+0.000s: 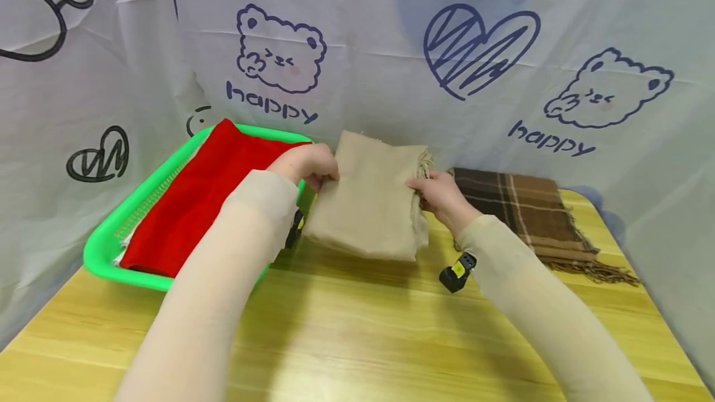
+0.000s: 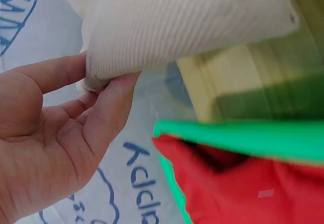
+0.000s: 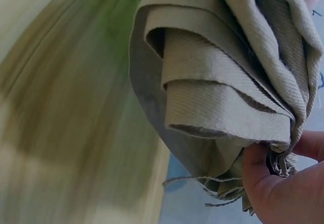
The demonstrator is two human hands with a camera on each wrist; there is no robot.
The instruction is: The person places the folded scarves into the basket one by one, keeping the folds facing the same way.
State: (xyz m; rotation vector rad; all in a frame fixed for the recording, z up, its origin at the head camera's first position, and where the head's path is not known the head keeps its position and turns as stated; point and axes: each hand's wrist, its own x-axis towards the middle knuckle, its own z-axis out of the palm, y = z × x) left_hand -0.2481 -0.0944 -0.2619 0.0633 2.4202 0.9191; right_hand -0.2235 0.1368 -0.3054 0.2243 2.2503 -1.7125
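Observation:
A folded beige scarf (image 1: 371, 203) with a fringe hangs between my two hands above the table. My left hand (image 1: 310, 163) pinches its left edge between thumb and fingers, as the left wrist view shows close up. At the fringed right edge, my right hand (image 1: 441, 194) grips the gathered layers; in the right wrist view the folds (image 3: 223, 107) droop loosely beside the thumb. Left of the scarf, a green basket (image 1: 103, 253) holds a folded red cloth (image 1: 190, 203), with some white material showing under its edge.
A folded brown plaid scarf (image 1: 519, 209) with a fringe lies at the right rear of the wooden table (image 1: 357, 340). White fabric printed with bears and hearts (image 1: 374, 48) hangs behind and along the sides. Small black devices (image 1: 458, 272) are strapped at the wrists.

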